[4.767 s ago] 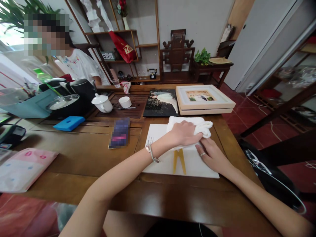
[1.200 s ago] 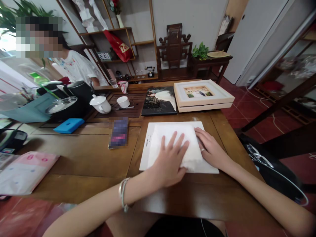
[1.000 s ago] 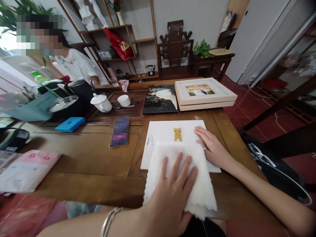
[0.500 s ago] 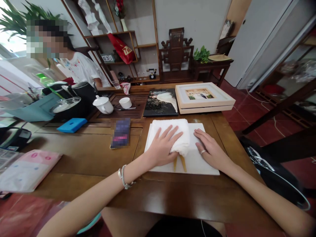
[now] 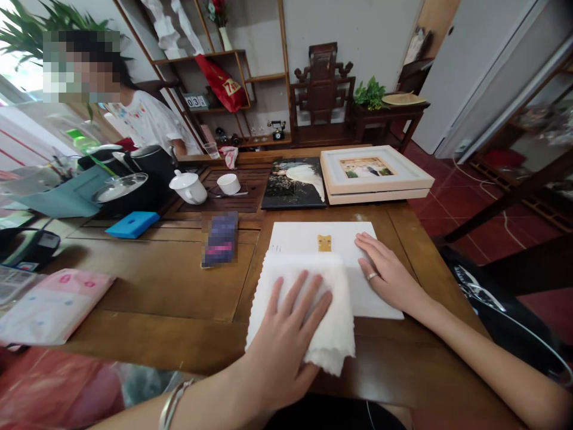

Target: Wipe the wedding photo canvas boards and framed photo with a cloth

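My left hand (image 5: 293, 325) lies flat with spread fingers on a folded white cloth (image 5: 329, 280). The cloth has a scalloped edge and covers the lower left of a white board (image 5: 295, 233), hanging over toward the table's near side. Above the cloth, a small gold-brown shape (image 5: 324, 242) like an animal's head shows on the board; whatever lies below it is hidden. With fingers stretched out, my right hand (image 5: 387, 272) rests on the board's right edge and wears a ring.
Behind the board lie a dark photo panel (image 5: 293, 185) and a pale picture frame (image 5: 376, 173). Farther left are a patterned dark booklet (image 5: 220, 239), a blue block (image 5: 133, 224), a white lidded cup (image 5: 188, 186) and a small white bowl (image 5: 228, 184). Another person (image 5: 143, 119) sits beyond.
My left hand has drawn the cloth toward me, down the board, uncovering the top of the gold-brown shape. My right hand has stayed at the board's right edge.
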Demonstrator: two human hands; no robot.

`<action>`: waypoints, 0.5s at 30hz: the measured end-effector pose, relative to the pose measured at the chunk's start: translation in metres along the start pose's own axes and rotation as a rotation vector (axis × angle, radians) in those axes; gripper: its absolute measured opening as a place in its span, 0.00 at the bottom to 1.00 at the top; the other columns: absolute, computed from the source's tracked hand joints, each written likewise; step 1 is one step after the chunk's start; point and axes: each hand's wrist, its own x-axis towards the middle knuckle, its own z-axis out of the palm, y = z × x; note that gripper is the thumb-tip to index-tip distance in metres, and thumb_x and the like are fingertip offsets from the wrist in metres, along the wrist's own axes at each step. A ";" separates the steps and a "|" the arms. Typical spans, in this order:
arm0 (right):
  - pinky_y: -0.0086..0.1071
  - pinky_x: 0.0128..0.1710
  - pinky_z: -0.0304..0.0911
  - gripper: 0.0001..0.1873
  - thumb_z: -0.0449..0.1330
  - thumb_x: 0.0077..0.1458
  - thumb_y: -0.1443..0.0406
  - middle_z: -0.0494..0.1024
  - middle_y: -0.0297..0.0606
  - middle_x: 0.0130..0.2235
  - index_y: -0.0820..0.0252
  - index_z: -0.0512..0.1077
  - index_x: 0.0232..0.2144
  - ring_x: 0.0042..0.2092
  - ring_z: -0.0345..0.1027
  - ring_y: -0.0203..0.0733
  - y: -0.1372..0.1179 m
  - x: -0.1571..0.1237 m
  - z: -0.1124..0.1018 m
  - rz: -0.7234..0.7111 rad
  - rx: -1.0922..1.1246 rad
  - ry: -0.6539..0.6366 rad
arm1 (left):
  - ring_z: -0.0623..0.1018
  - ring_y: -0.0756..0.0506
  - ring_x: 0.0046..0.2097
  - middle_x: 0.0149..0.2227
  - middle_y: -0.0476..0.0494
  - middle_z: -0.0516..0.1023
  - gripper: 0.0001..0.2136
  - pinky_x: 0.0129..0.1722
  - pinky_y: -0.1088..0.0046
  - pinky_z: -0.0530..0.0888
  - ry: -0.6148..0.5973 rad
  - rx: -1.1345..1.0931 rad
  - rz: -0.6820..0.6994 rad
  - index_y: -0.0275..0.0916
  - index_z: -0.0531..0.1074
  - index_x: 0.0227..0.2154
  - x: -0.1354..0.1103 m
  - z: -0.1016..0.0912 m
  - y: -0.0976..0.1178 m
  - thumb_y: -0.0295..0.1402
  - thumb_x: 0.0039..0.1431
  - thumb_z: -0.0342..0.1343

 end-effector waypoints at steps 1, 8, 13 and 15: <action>0.56 0.64 0.52 0.23 0.46 0.66 0.59 0.64 0.50 0.63 0.59 0.61 0.60 0.67 0.52 0.52 0.000 0.000 0.000 -0.001 -0.001 0.005 | 0.38 0.32 0.71 0.72 0.42 0.38 0.44 0.66 0.39 0.39 0.003 -0.005 0.017 0.40 0.44 0.69 -0.004 0.000 -0.001 0.31 0.46 0.53; 0.56 0.65 0.51 0.23 0.46 0.66 0.59 0.64 0.50 0.64 0.59 0.61 0.60 0.67 0.51 0.51 -0.001 0.000 -0.001 0.011 0.008 -0.015 | 0.44 0.35 0.71 0.71 0.41 0.47 0.35 0.66 0.44 0.44 0.081 -0.019 -0.056 0.41 0.52 0.67 0.041 -0.007 -0.060 0.32 0.54 0.50; 0.56 0.65 0.51 0.23 0.46 0.66 0.60 0.64 0.49 0.64 0.59 0.61 0.60 0.67 0.51 0.51 -0.003 0.001 -0.004 0.028 0.016 -0.019 | 0.47 0.36 0.71 0.70 0.37 0.49 0.29 0.66 0.45 0.47 0.178 -0.025 -0.188 0.36 0.53 0.66 0.066 -0.012 -0.095 0.35 0.62 0.45; 0.56 0.65 0.52 0.23 0.46 0.66 0.60 0.64 0.49 0.64 0.58 0.61 0.60 0.67 0.52 0.51 -0.003 0.001 -0.004 0.029 0.013 -0.019 | 0.46 0.36 0.71 0.70 0.37 0.49 0.29 0.66 0.45 0.47 0.168 -0.027 -0.174 0.36 0.53 0.66 0.057 -0.012 -0.092 0.36 0.63 0.44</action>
